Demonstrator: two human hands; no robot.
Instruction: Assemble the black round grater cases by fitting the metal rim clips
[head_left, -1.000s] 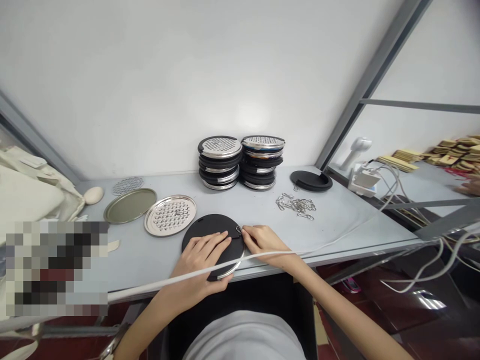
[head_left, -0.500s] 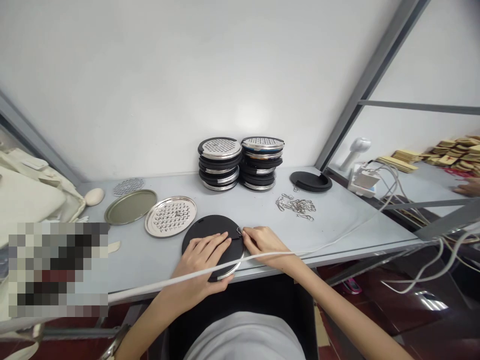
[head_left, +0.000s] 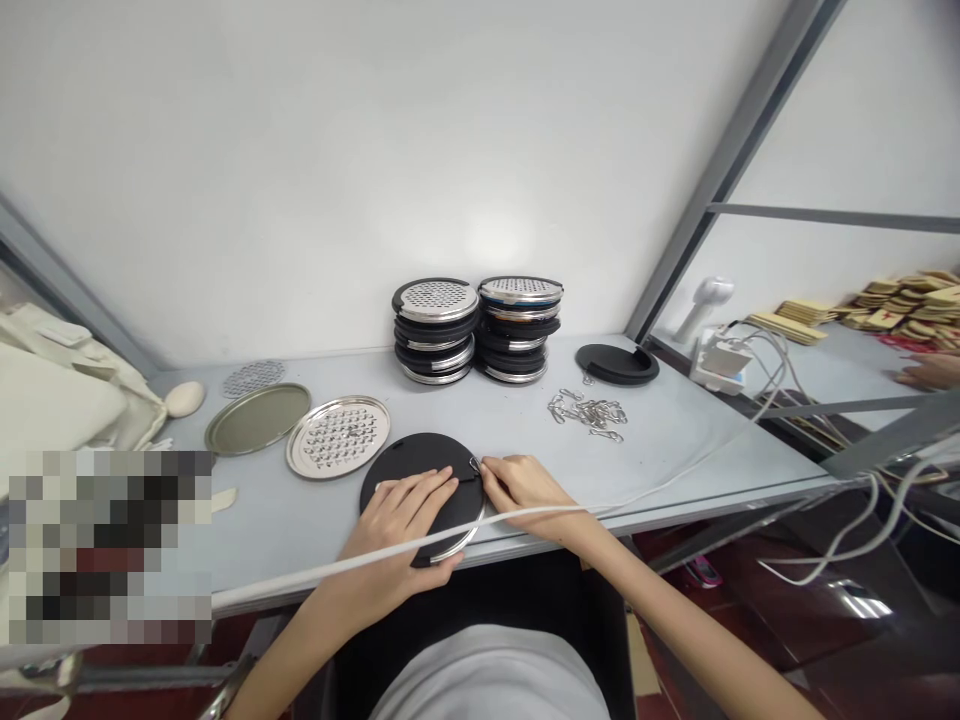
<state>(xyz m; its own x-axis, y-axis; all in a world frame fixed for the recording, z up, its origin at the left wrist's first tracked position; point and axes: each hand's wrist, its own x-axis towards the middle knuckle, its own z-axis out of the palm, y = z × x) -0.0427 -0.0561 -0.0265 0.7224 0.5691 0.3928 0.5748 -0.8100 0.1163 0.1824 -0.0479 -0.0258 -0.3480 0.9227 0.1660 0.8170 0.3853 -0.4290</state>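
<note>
A round black grater holder (head_left: 427, 455), with a strip of metal rim showing at its lower right, lies near the front edge of the table. Across its top my left hand (head_left: 401, 520) is spread, the thumb at the near edge, gripping it. At the holder's right side my right hand (head_left: 525, 485) pinches a small metal clip (head_left: 475, 466) against the edge. To the left lie a silver grater plate (head_left: 341, 437) with raised teeth and an olive round plate (head_left: 259, 419). A heap of metal clips (head_left: 592, 412) is spread to the right.
Two stacks of black-and-silver round graters (head_left: 436, 330) stand against the wall. Another black holder (head_left: 616, 364) sits at the back right. A white cable (head_left: 555, 510) crosses above my forearms. A co-worker's hand (head_left: 930, 371) shows at the far right near yellowish pieces.
The whole view has shifted slightly. Both hands keep their hold on the grater holder and clip, with hardly any visible movement.
</note>
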